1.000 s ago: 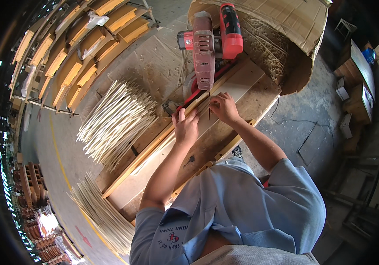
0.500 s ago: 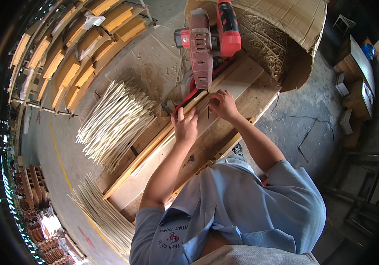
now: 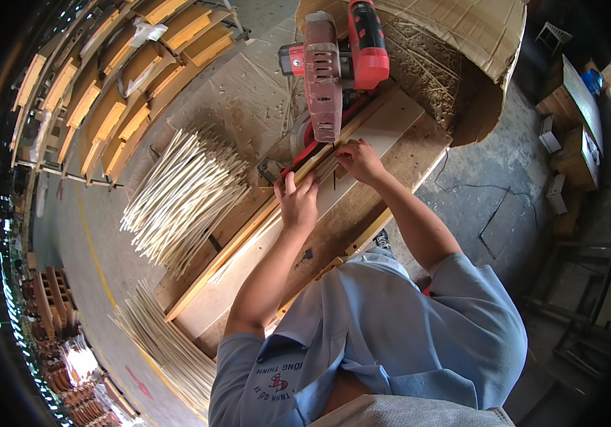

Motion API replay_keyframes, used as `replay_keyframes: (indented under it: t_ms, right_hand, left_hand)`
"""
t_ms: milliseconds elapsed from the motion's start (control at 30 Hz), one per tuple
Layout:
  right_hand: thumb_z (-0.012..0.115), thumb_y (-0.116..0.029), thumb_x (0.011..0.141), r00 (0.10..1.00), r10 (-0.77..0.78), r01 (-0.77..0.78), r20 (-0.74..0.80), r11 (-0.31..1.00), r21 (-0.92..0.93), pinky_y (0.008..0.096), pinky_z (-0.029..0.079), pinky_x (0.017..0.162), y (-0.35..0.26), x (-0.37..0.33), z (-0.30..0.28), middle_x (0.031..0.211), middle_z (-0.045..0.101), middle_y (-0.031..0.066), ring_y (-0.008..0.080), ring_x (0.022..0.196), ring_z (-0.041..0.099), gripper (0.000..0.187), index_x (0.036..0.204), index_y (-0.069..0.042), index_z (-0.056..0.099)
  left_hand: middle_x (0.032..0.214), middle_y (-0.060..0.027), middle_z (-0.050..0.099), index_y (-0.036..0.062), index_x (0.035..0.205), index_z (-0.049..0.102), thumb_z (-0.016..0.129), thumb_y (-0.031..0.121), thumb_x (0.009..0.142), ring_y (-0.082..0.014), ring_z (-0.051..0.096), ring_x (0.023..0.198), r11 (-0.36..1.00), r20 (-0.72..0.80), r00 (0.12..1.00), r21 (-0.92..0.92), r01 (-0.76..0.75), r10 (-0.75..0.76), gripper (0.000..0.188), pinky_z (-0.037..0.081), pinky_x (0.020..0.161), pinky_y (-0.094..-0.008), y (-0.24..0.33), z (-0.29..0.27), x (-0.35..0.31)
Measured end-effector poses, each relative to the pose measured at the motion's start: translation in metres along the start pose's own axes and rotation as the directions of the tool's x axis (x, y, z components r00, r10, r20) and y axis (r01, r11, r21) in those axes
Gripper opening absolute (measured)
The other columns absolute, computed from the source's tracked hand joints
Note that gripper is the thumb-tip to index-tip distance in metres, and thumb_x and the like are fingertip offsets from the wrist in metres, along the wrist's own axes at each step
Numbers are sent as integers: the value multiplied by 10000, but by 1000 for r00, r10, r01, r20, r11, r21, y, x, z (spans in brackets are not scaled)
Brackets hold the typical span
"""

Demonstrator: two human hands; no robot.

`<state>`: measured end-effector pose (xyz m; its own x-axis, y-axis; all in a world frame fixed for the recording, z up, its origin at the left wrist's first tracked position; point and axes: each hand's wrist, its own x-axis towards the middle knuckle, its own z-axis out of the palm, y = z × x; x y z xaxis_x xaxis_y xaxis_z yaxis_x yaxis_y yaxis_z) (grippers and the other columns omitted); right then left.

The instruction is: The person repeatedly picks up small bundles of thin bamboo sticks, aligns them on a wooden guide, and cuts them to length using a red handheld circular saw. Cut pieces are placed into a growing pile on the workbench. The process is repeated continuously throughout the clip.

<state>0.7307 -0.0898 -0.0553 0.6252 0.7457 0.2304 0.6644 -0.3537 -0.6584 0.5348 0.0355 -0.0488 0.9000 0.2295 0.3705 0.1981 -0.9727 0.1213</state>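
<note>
My left hand (image 3: 298, 203) presses its fingertips on a few thin pale sticks (image 3: 254, 238), which lie along the wooden fence (image 3: 213, 267) of a workbench. Close by on the right, the bent fingers of my right hand (image 3: 360, 161) pinch the other end of the sticks, near a dark slot in the board. Just beyond both hands stands a red miter saw (image 3: 325, 82), its dusty guard above the fence and its black-and-red handle at the upper right. My fingers partly cover the sticks.
A large heap of cut pale sticks (image 3: 184, 196) lies left of the bench, with longer sticks (image 3: 159, 341) below it. An open cardboard box (image 3: 487, 64) with offcuts sits behind the saw. Racks of wooden parts (image 3: 117, 107) stand at far left. A cable (image 3: 487, 188) crosses the floor at right.
My right hand has shifted slightly away from me, along the fence. My left hand stays in nearly the same spot, and the saw has not visibly moved.
</note>
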Motion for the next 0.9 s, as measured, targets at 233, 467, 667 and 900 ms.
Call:
replay_keyframes:
  t_ms: [233, 467, 667, 900]
  right_hand:
    - [691, -246, 820, 987, 158, -154, 38, 984, -88, 484, 524, 899, 1, 9, 6, 984, 745, 75, 348, 1033, 650, 140, 896, -185, 792]
    - [678, -273, 800, 960, 257, -253, 112, 966, -53, 483, 516, 922, -2, 17, 3, 985, 755, 57, 339, 1065, 649, 159, 887, -203, 791]
    - [687, -275, 804, 969, 224, -212, 102, 970, -119, 473, 511, 925, -6, 18, 3, 984, 752, 50, 333, 1068, 646, 157, 869, -174, 787]
    - [714, -276, 794, 984, 179, -179, -10, 979, -101, 482, 499, 909, -1, 7, 10, 1021, 740, 48, 330, 1094, 626, 154, 865, -163, 789]
  left_hand:
    - [1289, 17, 700, 109, 1097, 779, 684, 74, 847, -365, 506, 1258, 999, -68, 997, 23, -25, 26, 270, 369, 1075, -579, 0, 0, 2]
    - [1265, 15, 714, 101, 1068, 792, 689, 94, 859, -374, 511, 1260, 1000, -70, 997, 18, -16, 17, 233, 367, 1071, -580, 0, 1, 2]
    - [1265, -8, 710, 81, 1088, 779, 611, 68, 887, -375, 505, 1280, 1000, -63, 998, -22, -3, 2, 263, 334, 1100, -639, -1, 3, 1]
    - [1271, -17, 709, 69, 1078, 772, 605, 63, 885, -371, 503, 1269, 999, -69, 998, -35, -15, 13, 256, 338, 1093, -631, 0, 2, 1]
